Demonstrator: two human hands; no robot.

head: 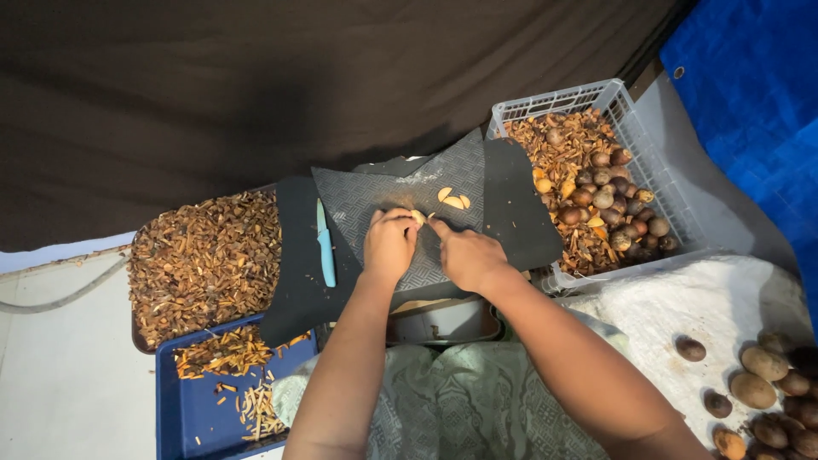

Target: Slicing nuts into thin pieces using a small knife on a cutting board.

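My left hand (pixel 388 244) and my right hand (pixel 467 255) meet over a black textured mat (pixel 375 200), both pinching a small pale nut piece (pixel 418 216) between the fingertips. Two pale orange cut slices (pixel 452 199) lie on the mat just beyond the hands. A light blue knife (pixel 325 244) rests on the mat to the left of my left hand, untouched.
A white plastic crate (pixel 645 140) at the right holds brown round nuts and husk scraps. A tray of brown husk chips (pixel 204 260) sits at the left, a blue tray (pixel 189 409) with slivers below it. Loose brown nuts (pixel 765 383) lie on white cloth at lower right.
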